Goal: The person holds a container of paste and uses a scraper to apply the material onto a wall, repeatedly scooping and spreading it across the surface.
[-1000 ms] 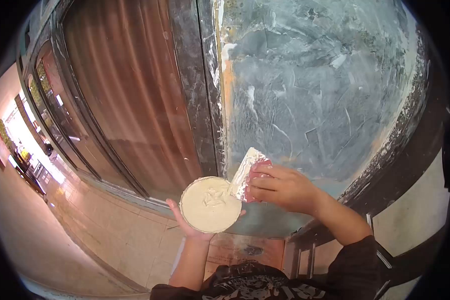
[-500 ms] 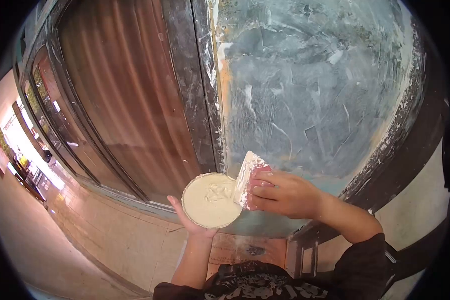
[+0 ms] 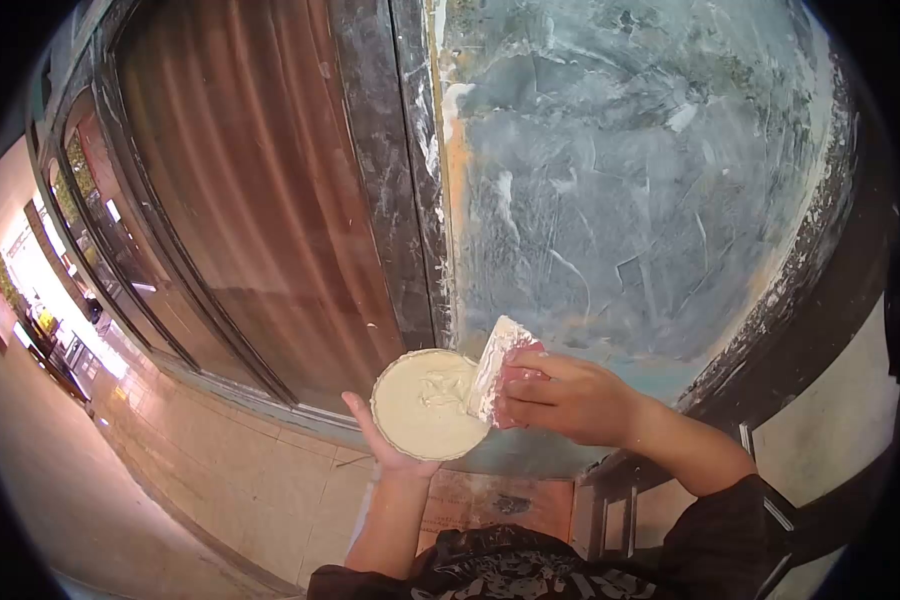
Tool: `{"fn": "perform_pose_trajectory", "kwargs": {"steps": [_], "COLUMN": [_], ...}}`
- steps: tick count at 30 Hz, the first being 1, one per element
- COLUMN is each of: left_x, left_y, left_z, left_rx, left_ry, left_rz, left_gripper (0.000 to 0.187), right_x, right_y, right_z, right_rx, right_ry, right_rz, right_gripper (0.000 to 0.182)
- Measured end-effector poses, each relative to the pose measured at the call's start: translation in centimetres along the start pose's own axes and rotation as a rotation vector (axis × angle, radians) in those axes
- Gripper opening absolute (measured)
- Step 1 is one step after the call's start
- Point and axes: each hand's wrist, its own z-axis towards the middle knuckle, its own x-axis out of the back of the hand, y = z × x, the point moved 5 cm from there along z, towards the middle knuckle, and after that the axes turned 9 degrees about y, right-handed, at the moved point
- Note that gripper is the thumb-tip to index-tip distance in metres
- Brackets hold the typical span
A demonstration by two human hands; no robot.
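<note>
My left hand [image 3: 388,452] cups a round dish of pale putty [image 3: 425,404] from underneath, in front of the wall. My right hand [image 3: 568,397] grips a red-handled putty knife [image 3: 497,368]; its wide putty-coated blade stands on edge against the right side of the dish. Behind both hands is a grey-blue wall patch [image 3: 620,180] with smeared, streaky filler.
A dark metal frame post [image 3: 390,170] runs down beside the patch, with a brown curtain behind glass [image 3: 250,200] to its left. Tiled floor [image 3: 220,470] lies below. A dark frame edge [image 3: 820,300] bounds the patch at right.
The dish and the knife have shifted slightly right and up together. The blade has turned more upright against the dish's right side.
</note>
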Motion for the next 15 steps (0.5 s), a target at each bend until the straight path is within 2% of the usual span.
{"fn": "perform_pose_trajectory", "kwargs": {"steps": [3,5,8,9,11,15], "left_x": [0.5,0.4,0.6,0.8,1.7,1.0], "left_y": [-0.1,-0.3,-0.6,-0.8,-1.0,-1.5], "left_z": [0.2,0.2,0.4,0.5,0.7,0.6], "left_rx": [-0.001,0.007,0.037,0.038,0.007,0.076], "left_ry": [0.052,0.055,0.01,0.01,0.134,0.024], "left_rz": [0.01,0.003,-0.027,-0.031,0.038,0.044], "left_gripper": [0.102,0.102,0.109,0.109,0.107,0.104], "right_x": [-0.2,-0.3,-0.5,-0.6,-0.6,-1.5], "right_y": [0.0,0.3,0.6,0.6,0.8,1.6], "right_z": [0.1,0.0,-0.7,-1.0,-1.8,-3.1], "right_rx": [-0.026,-0.061,-0.103,-0.103,-0.177,-0.304], "right_ry": [0.02,0.041,0.093,0.089,0.162,0.263], "right_rz": [0.067,0.173,0.174,0.172,0.135,0.095], "right_gripper": [0.022,0.04,0.044,0.044,0.042,0.041]}}
